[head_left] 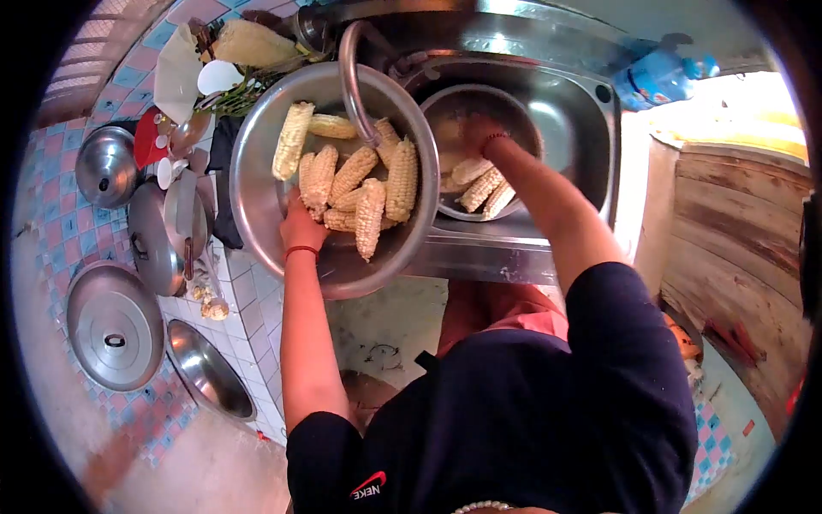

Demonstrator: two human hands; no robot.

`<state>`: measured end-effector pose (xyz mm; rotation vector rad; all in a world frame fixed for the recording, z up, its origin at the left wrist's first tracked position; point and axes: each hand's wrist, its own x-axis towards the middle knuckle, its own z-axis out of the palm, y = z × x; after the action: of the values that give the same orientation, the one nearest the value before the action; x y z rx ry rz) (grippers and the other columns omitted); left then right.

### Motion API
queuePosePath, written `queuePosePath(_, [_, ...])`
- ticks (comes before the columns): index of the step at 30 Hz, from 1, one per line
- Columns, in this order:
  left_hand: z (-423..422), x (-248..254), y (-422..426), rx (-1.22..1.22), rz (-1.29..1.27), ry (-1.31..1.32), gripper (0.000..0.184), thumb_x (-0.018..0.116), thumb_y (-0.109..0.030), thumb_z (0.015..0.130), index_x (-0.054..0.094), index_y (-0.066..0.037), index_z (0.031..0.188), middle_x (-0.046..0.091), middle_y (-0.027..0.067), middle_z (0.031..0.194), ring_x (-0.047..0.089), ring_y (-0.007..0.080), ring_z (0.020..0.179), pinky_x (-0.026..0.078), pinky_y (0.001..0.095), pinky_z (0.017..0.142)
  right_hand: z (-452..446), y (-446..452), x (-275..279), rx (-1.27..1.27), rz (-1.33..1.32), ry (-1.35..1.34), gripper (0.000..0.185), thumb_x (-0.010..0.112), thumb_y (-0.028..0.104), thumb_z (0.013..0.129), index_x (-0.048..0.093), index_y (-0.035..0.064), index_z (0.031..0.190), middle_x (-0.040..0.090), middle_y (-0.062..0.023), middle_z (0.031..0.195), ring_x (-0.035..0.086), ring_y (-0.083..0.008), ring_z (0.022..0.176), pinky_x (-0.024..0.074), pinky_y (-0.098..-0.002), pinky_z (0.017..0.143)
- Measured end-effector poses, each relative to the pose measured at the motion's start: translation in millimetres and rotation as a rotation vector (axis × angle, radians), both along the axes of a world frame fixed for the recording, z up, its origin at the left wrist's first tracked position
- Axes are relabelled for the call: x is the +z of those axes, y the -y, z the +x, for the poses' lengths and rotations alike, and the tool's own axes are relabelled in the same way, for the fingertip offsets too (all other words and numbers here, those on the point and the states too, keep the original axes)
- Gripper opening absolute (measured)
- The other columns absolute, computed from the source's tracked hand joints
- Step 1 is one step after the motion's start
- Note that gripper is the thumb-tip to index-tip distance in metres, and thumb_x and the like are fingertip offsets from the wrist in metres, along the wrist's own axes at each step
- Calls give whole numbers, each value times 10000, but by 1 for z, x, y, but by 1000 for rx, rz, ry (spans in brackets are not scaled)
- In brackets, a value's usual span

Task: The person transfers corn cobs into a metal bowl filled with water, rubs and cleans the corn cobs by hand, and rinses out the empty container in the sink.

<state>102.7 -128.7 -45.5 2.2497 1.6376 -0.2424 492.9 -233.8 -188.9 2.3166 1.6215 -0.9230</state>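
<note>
My left hand [304, 228] reaches into a large steel basin [253, 201] that holds several pale, husked corn cobs. Its fingers are partly hidden and close around the lower end of one corn cob [319, 177]. In the sink, my right hand [481, 134] dips into a smaller metal pot [533, 128] of cloudy water. Its fingers are blurred and hidden there, so what it grips does not show. Just below it, several corn cobs [482, 189] lie in the pot.
A curved faucet [349, 73] arches over the basin's rim. The steel sink [582, 146] surrounds the pot, with a blue plastic bottle [659, 79] behind. Pot lids [114, 325], a knife [187, 214] and a shallow metal bowl [210, 368] sit on the tiled counter at left.
</note>
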Motion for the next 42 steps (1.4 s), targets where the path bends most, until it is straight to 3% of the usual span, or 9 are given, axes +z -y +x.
queuePosePath(10, [-4, -1, 1, 46, -33, -1, 980, 833, -214, 665, 301, -137, 1485, 459, 153, 1448, 556, 369, 1202, 482, 432, 1000, -20, -8, -4, 239, 221, 130, 489, 692, 238, 799, 593, 166, 1273, 589, -117, 1294, 576, -343, 1164, 462, -461, 997])
queuePosePath(16, [5, 13, 4, 67, -61, -4, 1000, 825, -227, 675, 266, -126, 1498, 388, 119, 1514, 402, 289, 1376, 412, 419, 1071, -16, 47, 125, -311, 796, -452, 536, 757, 87, 747, 558, 112, 1243, 617, -145, 1223, 581, -358, 1146, 489, -419, 955])
queuePosePath(19, [1, 4, 1, 26, -5, 7, 991, 820, -242, 677, 268, -139, 1495, 394, 103, 1514, 394, 256, 1386, 420, 448, 1038, -23, 81, 138, -533, 960, -1193, 594, 790, 65, 717, 530, 83, 1250, 615, -163, 1185, 581, -363, 1131, 493, -394, 924])
queuePosePath(23, [-2, 5, -1, 68, -66, 14, 948, 824, -263, 677, 304, -147, 1461, 448, 116, 1462, 476, 279, 1313, 432, 469, 1011, -32, 118, 148, -210, 846, -384, 616, 800, 19, 734, 520, 105, 1276, 628, -91, 1191, 611, -244, 1126, 489, -346, 949])
queuePosePath(29, [-3, 1, -2, 77, -62, 7, 971, 843, -291, 654, 299, -175, 1450, 533, 162, 1373, 536, 307, 1252, 454, 466, 995, -106, 115, 268, -210, 1160, -1048, 525, 755, 10, 778, 530, 48, 1251, 549, -103, 1307, 515, -237, 1236, 430, -366, 1037])
queuePosePath(34, [-8, -10, -6, 59, -72, 38, 1060, 848, -241, 647, 225, -220, 1505, 504, 149, 1420, 549, 347, 1234, 455, 445, 1022, -137, 54, 246, 349, 1184, -407, 424, 662, 8, 740, 602, 88, 1151, 565, -165, 1307, 512, -357, 1258, 432, -438, 1049])
queuePosePath(38, [-1, 6, -2, 57, -120, 93, 1045, 868, -245, 626, 275, -233, 1486, 558, 142, 1362, 555, 358, 1221, 461, 431, 1021, -118, 74, 221, 12, 1395, -424, 393, 564, -62, 713, 629, 77, 1075, 643, -147, 1119, 589, -372, 1080, 472, -444, 956])
queuePosePath(41, [5, 10, 1, 43, -90, 111, 1032, 886, -228, 600, 324, -202, 1465, 568, 146, 1344, 554, 355, 1219, 466, 438, 1010, -72, 109, 125, -620, 1057, -261, 389, 592, 97, 839, 562, 11, 1218, 643, -193, 1114, 597, -407, 1050, 453, -438, 995])
queuePosePath(42, [6, 8, 2, 62, -80, 127, 1036, 890, -214, 594, 330, -192, 1464, 569, 150, 1340, 551, 358, 1221, 468, 440, 1005, -55, 119, 95, -722, 610, -113, 543, 661, 269, 846, 494, 9, 1293, 609, -238, 1183, 583, -395, 1108, 449, -442, 1013])
